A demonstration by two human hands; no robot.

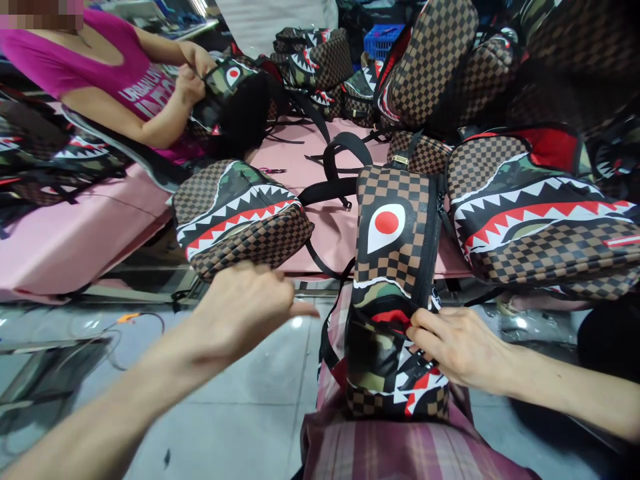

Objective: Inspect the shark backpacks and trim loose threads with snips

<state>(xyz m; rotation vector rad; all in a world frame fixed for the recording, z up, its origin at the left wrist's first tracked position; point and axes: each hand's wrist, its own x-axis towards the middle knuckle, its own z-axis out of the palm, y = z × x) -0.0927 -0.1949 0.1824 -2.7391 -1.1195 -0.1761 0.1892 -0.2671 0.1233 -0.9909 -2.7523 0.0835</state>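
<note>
Pink table (75,233) ahead, grey tile floor under it, shark-mouth checker bags stacked all over the back. The bag (395,267) I'm working on stands upright on my plaid lap (390,447), top leaning against the table edge, eye print facing me, black straps trailing onto the table behind it. My right hand (455,347) is on its lower front, fingertips pinched tight on the bag at the red mouth print; can't tell if it's a zip pull or just fabric. My left hand (245,307) is in the air just left of the bag, not touching it, fingers curled in, thumb out toward the bag, holding nothing. Left bag (240,217) lies on the table edge right above that hand. Right bag (540,213) lies on the table just beside mine. Far left, a person in a pink shirt (100,67) holds a camo bag (225,80) in both hands. Blue crate (383,37) at the back.
</note>
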